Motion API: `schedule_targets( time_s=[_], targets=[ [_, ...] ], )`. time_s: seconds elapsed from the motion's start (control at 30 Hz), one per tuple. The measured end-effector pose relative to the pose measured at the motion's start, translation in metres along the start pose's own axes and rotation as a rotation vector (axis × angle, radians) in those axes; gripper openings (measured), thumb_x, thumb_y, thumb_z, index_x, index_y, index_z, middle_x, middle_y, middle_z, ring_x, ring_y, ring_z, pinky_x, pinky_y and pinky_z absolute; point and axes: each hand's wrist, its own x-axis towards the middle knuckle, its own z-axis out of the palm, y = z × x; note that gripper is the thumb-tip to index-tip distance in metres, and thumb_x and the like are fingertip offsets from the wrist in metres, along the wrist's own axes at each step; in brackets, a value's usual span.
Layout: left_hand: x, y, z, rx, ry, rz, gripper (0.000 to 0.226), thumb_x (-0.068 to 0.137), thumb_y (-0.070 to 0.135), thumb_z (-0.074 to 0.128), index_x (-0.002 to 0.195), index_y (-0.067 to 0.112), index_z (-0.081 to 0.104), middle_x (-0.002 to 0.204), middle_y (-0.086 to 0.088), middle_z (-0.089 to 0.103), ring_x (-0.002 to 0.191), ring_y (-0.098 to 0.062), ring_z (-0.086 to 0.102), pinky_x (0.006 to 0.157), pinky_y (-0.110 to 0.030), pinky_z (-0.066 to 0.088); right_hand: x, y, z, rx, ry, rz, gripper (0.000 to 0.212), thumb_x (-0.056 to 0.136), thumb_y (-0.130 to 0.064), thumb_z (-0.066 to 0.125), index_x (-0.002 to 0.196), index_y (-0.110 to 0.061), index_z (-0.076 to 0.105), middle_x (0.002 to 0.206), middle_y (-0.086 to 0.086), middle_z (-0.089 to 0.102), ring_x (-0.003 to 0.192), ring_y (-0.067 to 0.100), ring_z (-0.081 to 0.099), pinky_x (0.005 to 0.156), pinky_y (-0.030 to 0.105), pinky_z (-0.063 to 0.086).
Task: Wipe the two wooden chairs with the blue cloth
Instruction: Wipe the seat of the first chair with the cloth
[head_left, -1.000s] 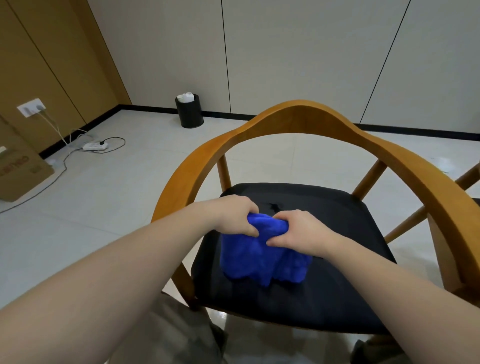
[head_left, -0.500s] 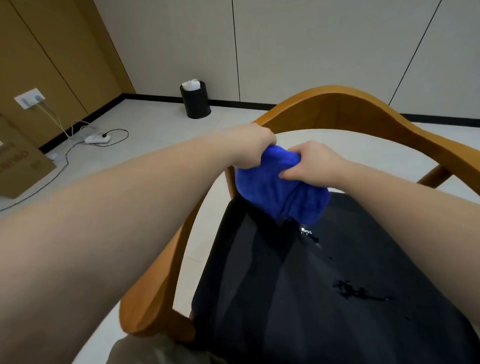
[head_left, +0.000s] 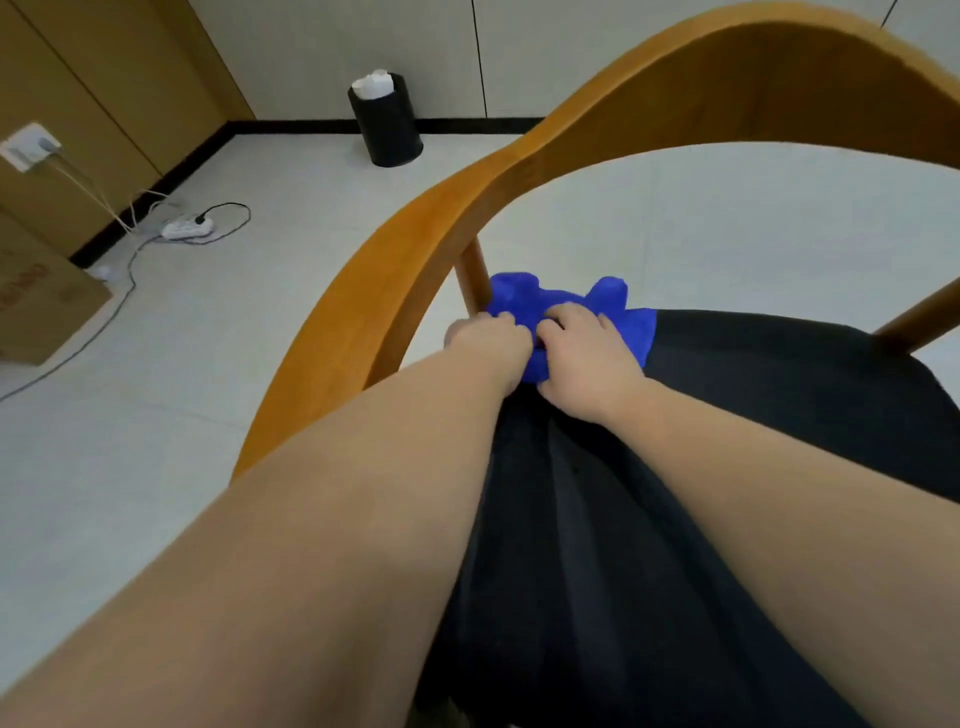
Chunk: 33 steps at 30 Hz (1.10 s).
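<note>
A wooden chair (head_left: 415, 228) with a curved orange-brown back rail and a black seat cushion (head_left: 727, 467) fills the view. The blue cloth (head_left: 618, 306) lies bunched at the far left corner of the seat, next to a wooden spindle (head_left: 475, 280). My left hand (head_left: 488, 343) and my right hand (head_left: 587, 353) sit side by side on the cloth, fingers curled into its folds. Both forearms reach across the seat and hide part of it. Only one chair is in view.
A black waste bin (head_left: 387, 122) with white paper stands by the far wall. A white power strip (head_left: 187, 227) and cables lie on the tiled floor at left, near a cardboard box (head_left: 41, 306) and a wall socket (head_left: 26, 145).
Both hands carried the cloth from the seat's middle up into the air, then down to the far left corner of the seat. The camera has come closer to the chair.
</note>
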Motion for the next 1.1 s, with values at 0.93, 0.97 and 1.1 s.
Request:
schedule_targets(
  time_s=[0.93,0.97,1.1],
  targets=[
    [-0.046,0.002,0.005,-0.021,-0.335,-0.025,0.044,0.094,0.010,0.056,0.138,0.007,0.049,0.116,-0.013,0.060,0.113,-0.029,0.060,0.091,-0.033,0.047,-0.039,-0.040,-0.004,-0.016,-0.368,-0.014,0.068,0.098,-0.015,0.045,0.155,-0.040,0.018,0.166,-0.007,0.000,0.152,0.029,-0.008,0.113,0.072,0.002],
    [-0.049,0.004,0.008,-0.020,-0.347,-0.029,0.046,0.094,0.010,0.057,0.140,0.007,0.048,0.117,-0.014,0.060,0.114,-0.029,0.059,0.092,-0.033,0.047,-0.042,-0.040,-0.003,-0.007,-0.368,-0.023,0.068,0.097,-0.016,0.045,0.155,-0.041,0.019,0.166,-0.007,0.000,0.152,0.028,-0.008,0.114,0.071,0.000],
    [-0.064,0.008,0.012,0.004,-0.369,-0.004,0.047,0.095,0.009,0.057,0.141,0.007,0.048,0.106,-0.012,0.055,0.115,-0.028,0.058,0.094,-0.032,0.046,-0.051,-0.042,-0.001,0.051,-0.377,-0.055,0.063,0.097,-0.019,0.043,0.153,-0.043,0.025,0.166,-0.008,0.004,0.152,0.026,-0.008,0.114,0.069,-0.005]
  ],
)
